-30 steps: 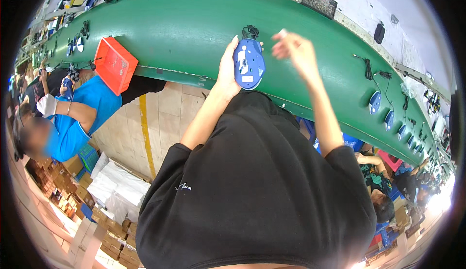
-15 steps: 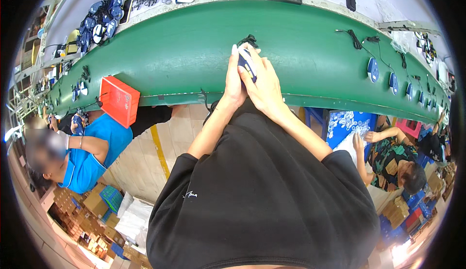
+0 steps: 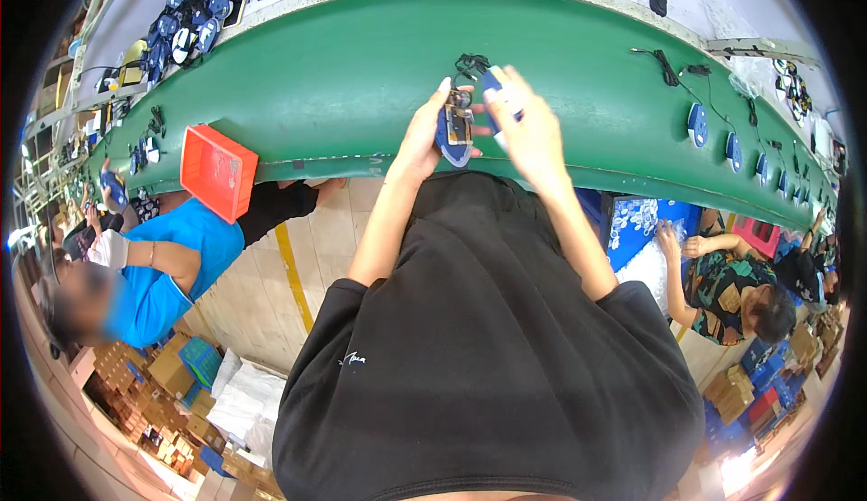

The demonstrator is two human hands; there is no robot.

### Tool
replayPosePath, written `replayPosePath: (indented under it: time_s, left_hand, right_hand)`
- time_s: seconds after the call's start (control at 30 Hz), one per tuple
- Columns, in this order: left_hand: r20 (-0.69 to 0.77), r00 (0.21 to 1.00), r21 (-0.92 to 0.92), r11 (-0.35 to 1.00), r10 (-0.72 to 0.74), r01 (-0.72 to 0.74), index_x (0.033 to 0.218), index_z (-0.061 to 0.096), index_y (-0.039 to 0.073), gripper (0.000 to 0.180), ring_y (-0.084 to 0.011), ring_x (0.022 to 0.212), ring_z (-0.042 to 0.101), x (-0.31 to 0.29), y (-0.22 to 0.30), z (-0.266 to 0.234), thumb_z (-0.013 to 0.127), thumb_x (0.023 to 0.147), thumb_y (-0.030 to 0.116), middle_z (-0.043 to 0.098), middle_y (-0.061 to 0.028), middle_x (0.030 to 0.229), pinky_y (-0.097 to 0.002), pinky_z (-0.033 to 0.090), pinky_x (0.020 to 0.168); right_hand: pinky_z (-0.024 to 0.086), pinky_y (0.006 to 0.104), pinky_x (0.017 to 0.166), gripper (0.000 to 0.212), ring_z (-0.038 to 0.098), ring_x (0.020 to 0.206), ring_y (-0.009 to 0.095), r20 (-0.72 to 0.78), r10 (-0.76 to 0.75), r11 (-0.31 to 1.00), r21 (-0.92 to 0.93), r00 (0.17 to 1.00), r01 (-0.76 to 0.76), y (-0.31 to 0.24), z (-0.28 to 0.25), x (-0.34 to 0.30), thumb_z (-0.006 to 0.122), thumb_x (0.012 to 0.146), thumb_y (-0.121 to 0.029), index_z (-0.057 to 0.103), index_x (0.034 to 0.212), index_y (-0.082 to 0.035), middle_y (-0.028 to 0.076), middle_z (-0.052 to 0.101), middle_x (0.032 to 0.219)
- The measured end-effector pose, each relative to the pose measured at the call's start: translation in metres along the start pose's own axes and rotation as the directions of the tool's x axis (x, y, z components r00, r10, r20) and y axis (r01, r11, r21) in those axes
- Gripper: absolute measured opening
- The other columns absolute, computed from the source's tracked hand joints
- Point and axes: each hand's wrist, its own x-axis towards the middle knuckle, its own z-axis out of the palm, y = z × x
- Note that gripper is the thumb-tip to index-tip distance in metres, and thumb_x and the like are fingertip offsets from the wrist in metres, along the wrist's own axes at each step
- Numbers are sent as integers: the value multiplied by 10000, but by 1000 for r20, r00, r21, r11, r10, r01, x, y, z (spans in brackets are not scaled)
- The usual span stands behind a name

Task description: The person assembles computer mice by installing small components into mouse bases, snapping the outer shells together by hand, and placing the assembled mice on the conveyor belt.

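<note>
Over the green belt, my left hand (image 3: 421,140) is closed round the dark blue lower half of a computer mouse (image 3: 455,150), its open side up and a circuit board inside it. From its far end a black cable (image 3: 470,65) lies bunched on the belt. Just to the right, my right hand (image 3: 533,135) grips a blue and white mouse cover (image 3: 494,81), held apart from the lower half and tilted. Some fingers of my right hand are hidden behind the cover.
An orange-red bin (image 3: 218,174) hangs at the green belt's (image 3: 343,76) near edge on the left. Several blue mice (image 3: 697,125) with cables lie along the right. Piled mouse parts (image 3: 185,22) fill the far-left shelf. Co-workers sit on both sides.
The mouse was between both hands and looked closed. Now its cover is off in my right hand, moved right, and the circuit board shows in the half my left hand holds.
</note>
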Motion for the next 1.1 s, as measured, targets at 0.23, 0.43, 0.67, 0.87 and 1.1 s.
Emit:
replayPosePath:
  time_s: [0.23,0.43,0.67,0.87,1.1]
  left_hand:
    - [111,986,-417,906,127,-70,1350,423,25,524,-386,985,640,10,1,-8,396,990,405,589,-214,1185,-496,557,787]
    - [-44,965,-105,959,260,-263,1208,513,-4,363,-355,893,670,13,-3,-11,425,990,272,635,-216,1096,-447,592,702]
    - [-181,934,124,949,310,-291,1267,479,15,346,-237,821,681,17,-4,3,463,982,210,639,-142,972,-412,614,596]
    - [-144,956,174,957,257,-231,1376,342,56,416,-297,691,681,16,-20,0,417,977,145,608,-202,1014,-437,606,532]
    - [-250,935,176,961,252,-212,1314,456,31,363,-104,870,592,16,-32,8,488,967,136,599,-74,983,-255,507,737]
  right_hand:
    - [450,459,872,626,542,1007,371,-333,45,806,-545,942,-231,149,-4,50,674,821,-427,512,1267,-19,233,566,1104]
    - [458,408,900,528,542,1089,323,-213,-156,950,-300,965,87,82,11,38,732,795,-339,584,1205,-41,166,571,1175]
    - [486,252,549,336,604,720,87,214,-176,947,303,961,106,16,26,37,755,790,-160,688,1108,-77,36,589,914]
    - [506,300,637,247,625,721,151,204,-370,926,159,906,342,30,21,35,718,804,-126,685,1030,-33,74,592,894]
    - [491,349,677,196,587,741,243,218,-215,971,149,952,186,25,24,18,646,827,-65,597,1003,5,121,531,911]
